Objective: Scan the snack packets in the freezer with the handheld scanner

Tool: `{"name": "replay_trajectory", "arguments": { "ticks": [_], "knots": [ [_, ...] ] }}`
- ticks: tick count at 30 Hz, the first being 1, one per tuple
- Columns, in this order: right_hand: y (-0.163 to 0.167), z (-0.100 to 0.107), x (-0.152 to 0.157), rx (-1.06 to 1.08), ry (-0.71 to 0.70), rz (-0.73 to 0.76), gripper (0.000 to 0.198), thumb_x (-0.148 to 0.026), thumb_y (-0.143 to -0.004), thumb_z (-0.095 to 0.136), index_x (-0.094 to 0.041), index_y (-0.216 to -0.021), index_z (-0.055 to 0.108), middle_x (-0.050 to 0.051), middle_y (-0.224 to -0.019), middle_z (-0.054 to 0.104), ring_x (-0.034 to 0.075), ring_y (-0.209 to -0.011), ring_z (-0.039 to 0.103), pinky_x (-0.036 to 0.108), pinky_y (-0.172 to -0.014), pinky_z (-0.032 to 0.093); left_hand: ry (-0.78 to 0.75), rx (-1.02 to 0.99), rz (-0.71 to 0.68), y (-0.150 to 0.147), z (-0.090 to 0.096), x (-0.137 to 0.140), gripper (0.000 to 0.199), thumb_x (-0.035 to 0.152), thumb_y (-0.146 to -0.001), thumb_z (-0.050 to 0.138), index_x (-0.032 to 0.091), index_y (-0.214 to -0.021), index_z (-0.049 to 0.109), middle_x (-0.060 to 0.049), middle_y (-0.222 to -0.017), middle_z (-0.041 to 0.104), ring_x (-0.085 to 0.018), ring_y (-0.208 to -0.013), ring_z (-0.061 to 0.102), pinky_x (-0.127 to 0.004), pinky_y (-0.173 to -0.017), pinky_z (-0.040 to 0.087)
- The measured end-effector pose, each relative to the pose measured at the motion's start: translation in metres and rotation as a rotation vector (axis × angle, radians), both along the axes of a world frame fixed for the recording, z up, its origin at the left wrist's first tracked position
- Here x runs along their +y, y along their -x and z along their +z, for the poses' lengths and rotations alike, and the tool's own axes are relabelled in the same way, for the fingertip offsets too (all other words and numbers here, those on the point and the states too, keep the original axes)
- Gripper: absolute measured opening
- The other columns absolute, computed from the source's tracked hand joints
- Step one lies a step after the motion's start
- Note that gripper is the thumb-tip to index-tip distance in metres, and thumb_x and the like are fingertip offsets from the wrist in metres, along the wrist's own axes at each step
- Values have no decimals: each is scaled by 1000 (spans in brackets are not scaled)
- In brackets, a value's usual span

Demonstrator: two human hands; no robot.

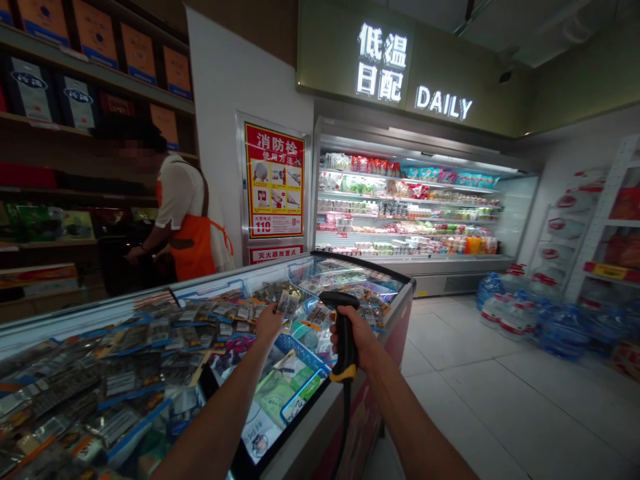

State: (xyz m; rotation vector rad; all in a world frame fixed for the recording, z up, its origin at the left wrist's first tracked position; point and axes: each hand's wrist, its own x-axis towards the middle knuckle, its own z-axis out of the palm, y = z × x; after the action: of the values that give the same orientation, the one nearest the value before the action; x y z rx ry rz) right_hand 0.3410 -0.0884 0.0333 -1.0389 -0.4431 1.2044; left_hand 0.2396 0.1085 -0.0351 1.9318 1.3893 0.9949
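My right hand (361, 339) is wrapped round the grip of a black and yellow barcode scanner (344, 343). Its head points left, and a dark cable hangs from its base. Ahead and to the left, my left hand (270, 323) pinches a small clear food packet (289, 303) with a printed label, held up over the chest freezer. Beneath both hands lie many similar packets (190, 317) on the freezer's glass top. Under the glass, a blue basket (300, 352) and green-and-white bags (283, 393) show.
The chest freezer (395, 313) runs from the left towards the back. A person in an orange apron (193, 247) stands beyond it by shelves (90, 63). A lit dairy cooler (407, 207) spans the back wall; water bottles (563, 330) stand on the tiled floor (465, 393).
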Motion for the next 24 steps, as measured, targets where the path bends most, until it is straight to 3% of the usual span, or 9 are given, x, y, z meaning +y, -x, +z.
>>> {"name": "replay_trajectory", "arguments": {
  "ticks": [5,10,13,15,18,24],
  "knots": [
    [-10,-10,-1,5,-16,-26,20,-37,-69,51,-17,-65,50,-3,-43,47,9,-35,43,22,-34,34,-203,318,133,40,5,-14,42,17,-73,39,16,-115,48,-11,-92,64,-27,-89,57,-41,-78,35],
    [-20,-19,-4,27,-19,-51,21,-38,-64,56,-18,-63,52,-2,-44,48,9,-36,44,22,-34,34,-397,484,275,81,-2,-19,38,14,-77,32,16,-108,54,-12,-92,61,-27,-86,53,-43,-75,33],
    [-31,-22,-7,11,-22,-92,20,-37,-64,57,-17,-63,52,-1,-44,49,10,-36,45,22,-34,35,-477,524,370,89,-3,-21,38,13,-77,31,16,-106,56,-13,-94,58,-30,-91,49,-45,-76,32],
    [-43,-22,-10,-14,-32,-137,21,-37,-65,56,-17,-63,51,-2,-44,49,10,-35,45,22,-34,36,-550,510,394,79,-3,-23,40,13,-77,31,17,-109,55,-13,-105,56,-30,-97,46,-46,-81,31],
    [-64,-22,-17,-44,-40,-197,20,-37,-66,55,-17,-66,51,-2,-45,49,9,-35,44,22,-34,36,-613,443,316,42,-2,-27,41,15,-76,37,18,-114,52,-12,-122,47,-28,-109,41,-44,-91,27],
    [-109,-24,-23,-46,-76,-290,18,-34,-67,55,-16,-66,52,-1,-46,50,10,-36,45,22,-35,36,-375,358,-21,-61,-8,-36,49,33,-76,44,18,-123,43,-13,-134,35,-27,-121,33,-40,-97,27]
  ]
}}
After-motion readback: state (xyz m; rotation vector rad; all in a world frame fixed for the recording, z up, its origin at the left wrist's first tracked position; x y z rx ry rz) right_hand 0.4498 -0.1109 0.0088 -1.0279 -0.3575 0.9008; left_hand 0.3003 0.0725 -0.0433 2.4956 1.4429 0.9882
